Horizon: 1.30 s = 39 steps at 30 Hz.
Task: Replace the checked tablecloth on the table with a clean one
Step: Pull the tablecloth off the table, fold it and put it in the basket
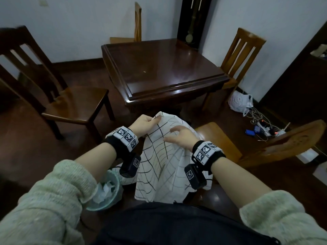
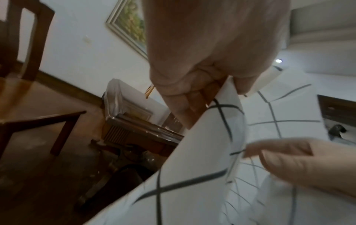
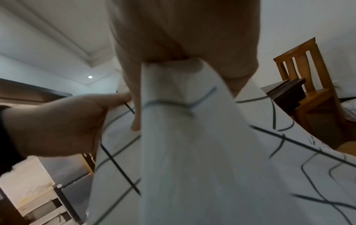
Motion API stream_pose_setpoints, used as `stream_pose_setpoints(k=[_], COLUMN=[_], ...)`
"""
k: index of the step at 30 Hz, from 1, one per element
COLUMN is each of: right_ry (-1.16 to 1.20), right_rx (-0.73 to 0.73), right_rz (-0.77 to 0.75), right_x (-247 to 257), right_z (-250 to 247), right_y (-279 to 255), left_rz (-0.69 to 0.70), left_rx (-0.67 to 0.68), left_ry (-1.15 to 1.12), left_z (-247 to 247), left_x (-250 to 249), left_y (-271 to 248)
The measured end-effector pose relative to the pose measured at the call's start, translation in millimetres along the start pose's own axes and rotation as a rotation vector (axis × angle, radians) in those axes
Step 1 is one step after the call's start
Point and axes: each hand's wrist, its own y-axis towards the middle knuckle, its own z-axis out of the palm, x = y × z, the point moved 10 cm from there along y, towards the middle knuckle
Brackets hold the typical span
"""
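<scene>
Dark polished wood is the biggest thing before us: one square table (image 1: 168, 68) with a bare top. Around it we count four wooden chairs, one dark chair (image 1: 58, 96) at the left, one pale chair (image 1: 242, 50) at the right, one narrow chair (image 1: 137, 22) behind the table, and one near chair (image 1: 221, 138) just below our hands. We hold one checked tablecloth (image 1: 162, 160), white with thin dark lines; it hangs bunched between the table and our body, over the near chair's seat. We see two hands. Our left hand (image 1: 144, 123) pinches the upper edge of the cloth between the thumb and the curled fingers (image 2: 179, 97). Our right hand (image 1: 180, 137) is lower and just beside it; in the right wrist view a fold of the cloth is caught under the palm, while the other fingers spread loosely over the fabric. On the floor there is one round bin (image 1: 104, 190) with crumpled paper, under our left forearm, and one white plastic bag (image 1: 239, 101) at the right.
</scene>
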Motion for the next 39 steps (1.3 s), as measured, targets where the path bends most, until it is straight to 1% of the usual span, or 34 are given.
stream_pose_setpoints(k=[4, 6, 8, 9, 10, 11, 13, 14, 15, 16, 17, 18, 19, 20, 21, 22, 23, 24, 25, 27, 32, 35, 37, 39], right_ry=[-0.19, -0.243, -0.282, -0.269, -0.208, -0.104, 0.1, 0.164, 0.197, 0.221, 0.235, 0.25, 0.274, 0.305, 0.334, 0.361, 0.381, 0.392, 0.411, 0.451, 0.522, 0.593, 0.62, 0.653], right_rx=[0.192, 0.211, 0.218, 0.229, 0.233, 0.221, 0.13, 0.063, 0.006, -0.026, -0.05, -0.077, -0.102, -0.121, -0.137, -0.139, -0.135, -0.136, -0.137, -0.147, -0.2, -0.198, -0.173, -0.164], right_rz=[0.092, 0.115, 0.108, 0.088, 0.059, 0.027, 0.002, 0.004, 0.0, -0.003, -0.011, -0.02, -0.029, -0.024, -0.016, -0.001, 0.011, 0.02, 0.024, 0.034, 0.052, 0.092, 0.11, 0.13], right_x=[-14.5, -19.7, -20.4, -17.8, -13.7, -8.3, -3.4, -4.1, -3.9, -3.2, -0.8, 1.4, 3.2, 2.4, 0.7, -0.2, 0.4, 1.6, 2.5, 4.9, 6.8, 3.3, 4.6, 3.7], right_z=[19.7, 23.4, 25.1, 26.0, 26.3, 24.5, 12.3, 4.3, -2.6, -7.1, -10.6, -13.8, -17.2, -19.2, -20.0, -18.7, -17.3, -16.0, -15.7, -18.1, -33.8, -40.3, -38.8, -37.3], right_y=[-4.5, -5.7, -6.4, -6.8, -6.9, -6.5, -1.4, 2.1, 4.6, 6.3, 6.2, 6.2, 6.3, 7.4, 9.0, 9.6, 9.5, 8.9, 8.5, 7.6, 6.0, 4.0, 2.6, 1.9], left_rz=[0.049, 0.059, 0.077, 0.108, 0.157, 0.169, 0.182, 0.229, 0.332, 0.481, 0.615, 0.707, 0.696, 0.628, 0.531, 0.426, 0.329, 0.27, 0.242, 0.247, 0.403, 0.46, 0.534, 0.657], left_rx=[0.005, 0.003, -0.041, -0.092, -0.167, -0.241, -0.405, -0.484, -0.545, -0.539, -0.459, -0.345, -0.217, -0.11, -0.041, -0.008, -0.004, -0.018, -0.037, -0.083, -0.215, -0.226, -0.24, -0.281], left_ry=[0.017, -0.027, -0.054, -0.024, 0.03, 0.121, 0.329, 0.4, 0.445, 0.491, 0.559, 0.636, 0.708, 0.756, 0.765, 0.752, 0.746, 0.756, 0.779, 0.821, 0.856, 0.854, 0.785, 0.664], left_z=[-4.8, -7.5, -13.7, -19.4, -26.6, -33.4, -45.4, -48.9, -49.1, -40.8, -24.4, -4.8, 14.4, 30.1, 41.1, 48.2, 52.6, 55.4, 57.7, 59.0, 44.3, 34.0, 29.7, 25.1], left_x=[-12.5, -17.3, -22.0, -26.2, -29.8, -33.3, -34.6, -38.1, -48.2, -60.1, -68.1, -66.4, -56.3, -43.0, -27.0, -10.9, 2.1, 9.5, 13.3, 14.8, 8.7, 1.5, -10.5, -24.3], left_y=[0.3, 1.6, 3.4, 4.3, 5.9, 5.0, -0.1, -6.6, -18.4, -32.0, -44.2, -53.0, -56.8, -58.5, -56.7, -53.3, -49.8, -47.4, -45.8, -42.7, -41.8, -42.7, -46.0, -51.3])
